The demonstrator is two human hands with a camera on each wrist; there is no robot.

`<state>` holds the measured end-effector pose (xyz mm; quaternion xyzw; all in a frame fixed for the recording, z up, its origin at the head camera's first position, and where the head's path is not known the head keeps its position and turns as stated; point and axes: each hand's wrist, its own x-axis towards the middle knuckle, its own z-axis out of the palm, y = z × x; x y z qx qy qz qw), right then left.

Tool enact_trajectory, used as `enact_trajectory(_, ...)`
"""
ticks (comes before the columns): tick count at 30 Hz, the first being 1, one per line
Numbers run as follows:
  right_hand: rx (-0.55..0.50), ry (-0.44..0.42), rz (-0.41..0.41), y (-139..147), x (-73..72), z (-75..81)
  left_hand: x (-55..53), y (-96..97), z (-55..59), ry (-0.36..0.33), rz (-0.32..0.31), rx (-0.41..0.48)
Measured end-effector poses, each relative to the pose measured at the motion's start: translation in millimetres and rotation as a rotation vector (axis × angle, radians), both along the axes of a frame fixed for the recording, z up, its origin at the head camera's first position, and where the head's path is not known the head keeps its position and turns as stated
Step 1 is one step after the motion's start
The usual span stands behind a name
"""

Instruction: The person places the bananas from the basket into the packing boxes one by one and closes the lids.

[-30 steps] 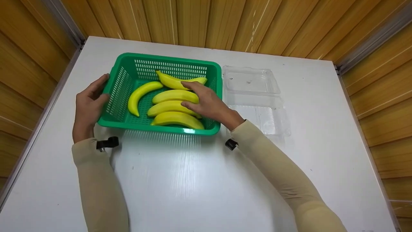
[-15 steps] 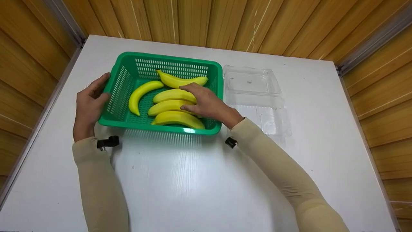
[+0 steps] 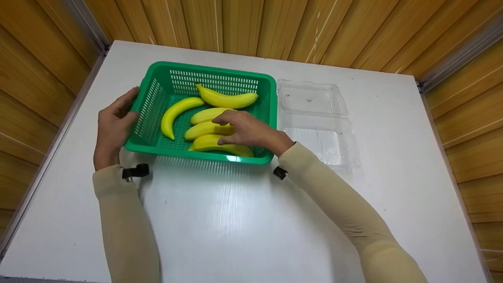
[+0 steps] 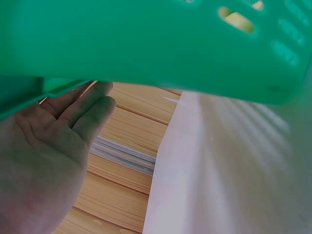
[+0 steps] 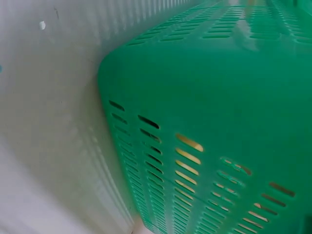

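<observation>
Wood-panelled walls [image 3: 235, 27] enclose the white table [image 3: 220, 220], and the basket [image 3: 177, 153] sits towards its far left, with a clear container [image 3: 312, 112] lying just beside it on the right. Five bananas [image 3: 202, 131] are inside the basket: three in a close row along the front, a back banana [image 3: 228, 100] near the far wall, and a curved banana [image 3: 167, 118] at the left, bowed away from the row.

Your left hand [image 3: 114, 125] is at the basket's left rim, fingers extended against the outside, thumb set apart from them. Your right hand [image 3: 251, 127] is over the right part of the row, thumb and fingers spread with a gap between; the thumb is by the front banana [image 3: 206, 143]. Whether it touches the fruit you cannot confirm from here: the right wrist view shows only the basket's slotted side, with yellow behind the slots.

Assessment: the work in hand looks like arranging the row. Steady the rim lightly, since the basket would probably slide on so smooth a table. Work each banana by its thick middle, not its tip, and press along its length so it does not roll into its neighbour. Lift your wrist clear of the right rim, and align the ends before letting go
</observation>
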<state>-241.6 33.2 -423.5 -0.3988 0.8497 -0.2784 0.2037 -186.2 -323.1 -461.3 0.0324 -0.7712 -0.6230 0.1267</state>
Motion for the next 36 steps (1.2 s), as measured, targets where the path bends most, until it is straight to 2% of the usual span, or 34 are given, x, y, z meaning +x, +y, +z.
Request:
enact_trajectory(4, 0.0, -0.022, 0.036, -1.1, -1.7, -0.8, -0.8, -0.2, -0.2, 0.0, 0.006, 0.001)
enact_trajectory(11, 0.029, -0.011, 0.103, -7.5, -2.1, -6.1, -0.6, 0.0, -1.5, -0.003, 0.011, 0.01)
enact_trajectory(18, 0.05, -0.012, 0.113, -9.6, -2.6, -11.5, -2.6, 3.0, -0.8, -0.016, 0.003, 0.018)
enact_trajectory(25, 0.055, -0.006, 0.107, -11.1, -2.9, -11.5, -2.9, 3.4, 0.2, 0.024, 0.0, 0.005)
enact_trajectory(28, 0.062, -0.005, 0.107, -12.0, -2.6, -12.5, -2.0, 3.2, 0.2, 0.019, 0.002, -0.001)
enact_trajectory(36, 0.178, -0.012, 0.111, -15.0, -0.3, -15.8, -0.4, 1.4, -0.1, 0.017, -0.005, -0.001)
